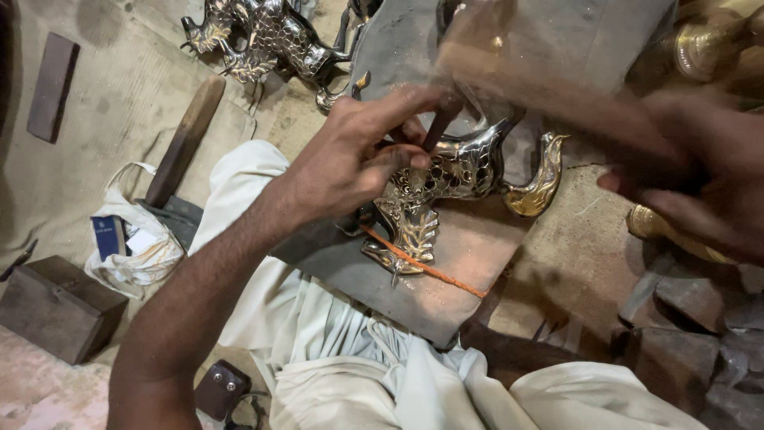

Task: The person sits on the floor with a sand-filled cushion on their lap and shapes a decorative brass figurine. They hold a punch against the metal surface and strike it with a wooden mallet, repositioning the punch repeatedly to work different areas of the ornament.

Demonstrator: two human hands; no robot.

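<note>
Brass bird (454,179) lies under left hand (358,159), beside blurred right hand (700,175).

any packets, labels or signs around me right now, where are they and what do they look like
White plastic bag: on the floor left of the left hand's forearm, crumpled, open.
Small dark blue packet: upright inside that bag, rectangular, with a pale label patch.
White card: beside the packet in the bag.
No signs or screens.

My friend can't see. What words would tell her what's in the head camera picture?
A left hand presses a thin tool against a shiny pierced metal bird on a work board. The right hand is blurred beside it. More metal figures lie behind, and a small wooden box sits at left.
</note>
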